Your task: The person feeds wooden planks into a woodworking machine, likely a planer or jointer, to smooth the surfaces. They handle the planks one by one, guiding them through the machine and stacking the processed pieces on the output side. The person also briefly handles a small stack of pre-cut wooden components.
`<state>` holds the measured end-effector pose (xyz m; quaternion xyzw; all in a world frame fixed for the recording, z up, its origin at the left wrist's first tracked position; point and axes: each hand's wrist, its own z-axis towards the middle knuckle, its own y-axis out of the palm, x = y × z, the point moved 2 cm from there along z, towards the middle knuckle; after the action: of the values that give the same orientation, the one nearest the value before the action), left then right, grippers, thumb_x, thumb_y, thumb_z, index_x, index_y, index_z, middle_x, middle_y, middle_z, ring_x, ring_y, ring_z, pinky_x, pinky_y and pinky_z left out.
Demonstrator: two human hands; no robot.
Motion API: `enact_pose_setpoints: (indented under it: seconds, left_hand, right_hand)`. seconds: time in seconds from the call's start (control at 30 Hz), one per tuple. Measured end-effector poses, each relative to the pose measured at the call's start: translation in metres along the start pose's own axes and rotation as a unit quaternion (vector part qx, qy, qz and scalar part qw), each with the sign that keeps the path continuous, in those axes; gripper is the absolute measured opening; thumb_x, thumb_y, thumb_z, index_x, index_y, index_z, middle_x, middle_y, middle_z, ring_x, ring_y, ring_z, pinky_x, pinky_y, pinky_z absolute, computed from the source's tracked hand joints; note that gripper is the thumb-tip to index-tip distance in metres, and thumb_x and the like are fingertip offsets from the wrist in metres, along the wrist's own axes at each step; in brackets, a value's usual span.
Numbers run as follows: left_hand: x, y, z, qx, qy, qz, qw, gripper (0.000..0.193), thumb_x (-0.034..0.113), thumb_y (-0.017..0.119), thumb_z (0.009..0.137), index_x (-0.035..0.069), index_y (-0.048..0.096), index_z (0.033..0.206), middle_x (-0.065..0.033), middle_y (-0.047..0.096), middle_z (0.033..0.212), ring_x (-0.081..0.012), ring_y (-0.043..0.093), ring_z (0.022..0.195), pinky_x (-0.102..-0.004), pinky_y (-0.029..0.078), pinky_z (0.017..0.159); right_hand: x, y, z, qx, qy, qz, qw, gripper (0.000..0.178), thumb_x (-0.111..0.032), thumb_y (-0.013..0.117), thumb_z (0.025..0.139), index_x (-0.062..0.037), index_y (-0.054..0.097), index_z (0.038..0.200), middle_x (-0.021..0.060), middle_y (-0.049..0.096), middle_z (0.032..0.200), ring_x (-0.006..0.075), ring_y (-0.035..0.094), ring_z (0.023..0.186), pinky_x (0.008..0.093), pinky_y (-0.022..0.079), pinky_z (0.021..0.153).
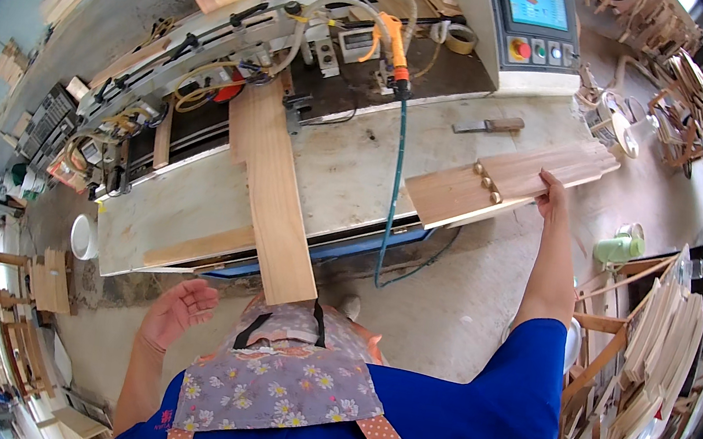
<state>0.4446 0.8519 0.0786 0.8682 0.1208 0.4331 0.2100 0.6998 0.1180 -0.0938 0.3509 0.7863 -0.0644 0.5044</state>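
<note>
White bucket point(84, 238): out at nine o'clock in the view, just beyond the left end of the pale worktable point(350, 166).
Machine point(205, 49): up at half past ten, rails and yellow tubing slanting along the table's far side.
Left hand point(179, 312): down at eight o'clock, nothing in it, palm showing, fingers loosely curled; it hovers just off the table's near edge, touching nothing.
Thin wooden strip point(197, 245): between eight and nine, lying along that near edge, close to the left hand.
Long board point(276, 218): a big diagonal, from half past ten under the machine down to seven, its near end jutting past the table.
Orange air gun point(397, 58): right up at twelve, with a teal hose point(397, 163) dropping from it over the near edge towards five.
Chisel point(493, 125): half past one, flat on the table, blade to nine, wooden handle to three.
Wide board point(522, 173): just past two o'clock, across the table's right end, three small rounded pieces point(487, 182) in a row on top; whether it rests flat, I cannot tell.
Control panel point(540, 53): one o'clock, screen lit.
Right hand point(552, 197): half past two, closed on the wide board's near edge.
Green container point(619, 248): three o'clock, off the table's right end.
</note>
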Motion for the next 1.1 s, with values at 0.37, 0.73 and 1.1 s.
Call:
enact_pose_setpoints:
  seconds: [0.37, 0.73, 1.1]
  left_hand:
    - [0.007, -0.030, 0.011, 0.016, -0.039, 0.026, 0.999, 0.045, 0.033, 0.050, 0.092, 0.000, 0.047, 0.122, -0.0152, 0.055, 0.120, -0.0243, 0.055, 0.109, -0.0356, 0.045, 0.090]
    - [0.132, -0.099, 0.099, -0.025, 0.001, 0.334, 0.942, 0.036, 0.022, 0.058, 0.089, 0.001, 0.052, 0.118, -0.0075, 0.060, 0.111, -0.0168, 0.057, 0.105, -0.0291, 0.045, 0.089]
    - [0.451, -0.025, 0.208, 0.091, 0.515, 0.635, 0.568, 0.069, 0.034, 0.069, 0.079, 0.002, 0.040, 0.132, -0.0180, 0.047, 0.132, -0.0263, 0.048, 0.121, -0.0362, 0.042, 0.095]
  right_hand:
    - [0.028, 0.001, 0.029, 0.082, 0.023, -0.119, 0.989, 0.028, -0.021, 0.070, 0.075, -0.0056, 0.060, 0.096, 0.0083, 0.059, 0.078, 0.0214, 0.055, 0.068, 0.0339, 0.049, 0.063]
    - [-0.022, 0.150, -0.171, -0.072, -0.084, -0.071, 0.991, 0.040, -0.015, 0.058, 0.088, 0.0005, 0.048, 0.123, 0.0133, 0.058, 0.113, 0.0221, 0.060, 0.101, 0.0275, 0.053, 0.082]
    - [0.105, 0.349, -0.264, -0.171, -0.045, -0.070, 0.982, 0.048, -0.011, 0.063, 0.084, 0.0005, 0.045, 0.127, 0.0105, 0.059, 0.113, 0.0179, 0.061, 0.096, 0.0288, 0.051, 0.081]
